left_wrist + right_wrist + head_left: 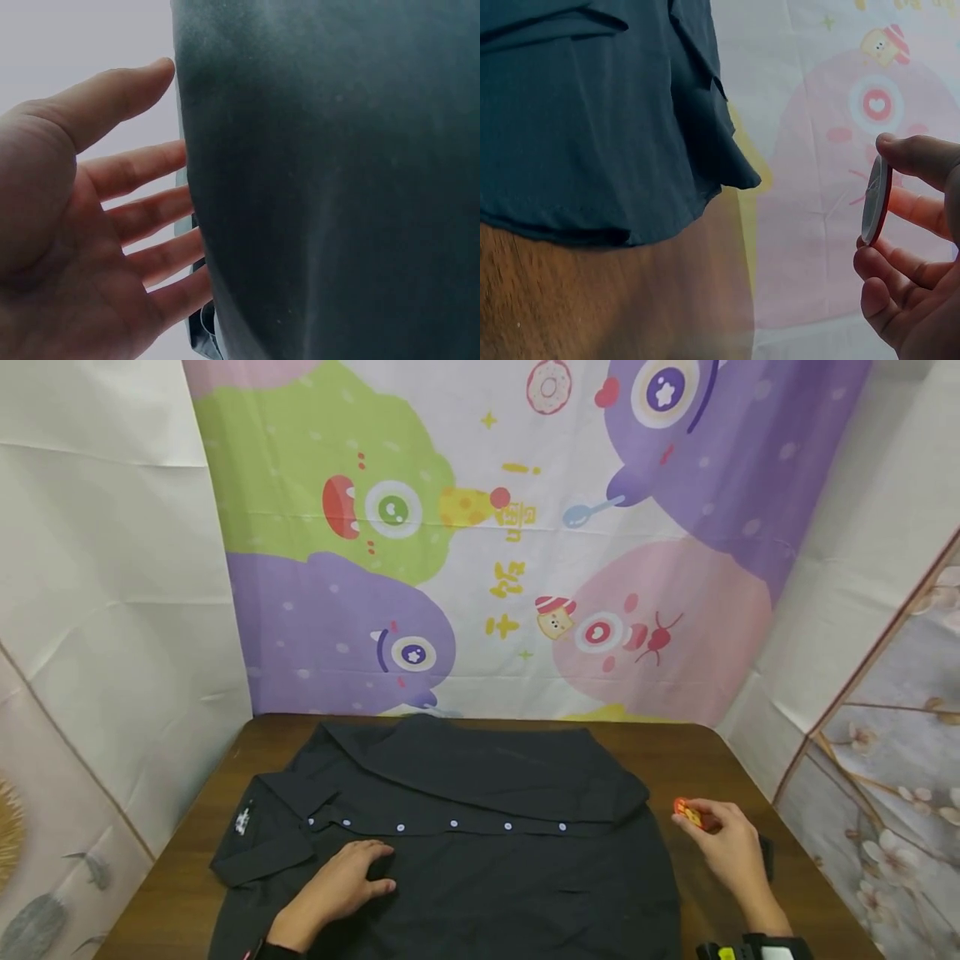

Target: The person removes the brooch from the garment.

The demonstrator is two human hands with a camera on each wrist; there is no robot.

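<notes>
A black button-up shirt (480, 877) lies spread across the table, its row of pale buttons running sideways and a small white mark on its sleeve (258, 831). My left hand (337, 889) is over the shirt front, below the buttons, with fingers loosely extended and nothing held. In the left wrist view, the fingertips reach the edge of the dark cloth (337, 180). Right of the shirt, my right hand (723, 843) pinches a round badge (687, 813), red with a yellow pattern. The right wrist view shows the badge's silvery back (872, 199) and thin red rim.
The brown wooden table (697, 760) shows around the shirt. A small dark object (766, 857), partly hidden, lies behind my right wrist. A cartoon-printed cloth (480, 677) hangs at the table's far edge, with pale fabric walls (127, 610) at the sides.
</notes>
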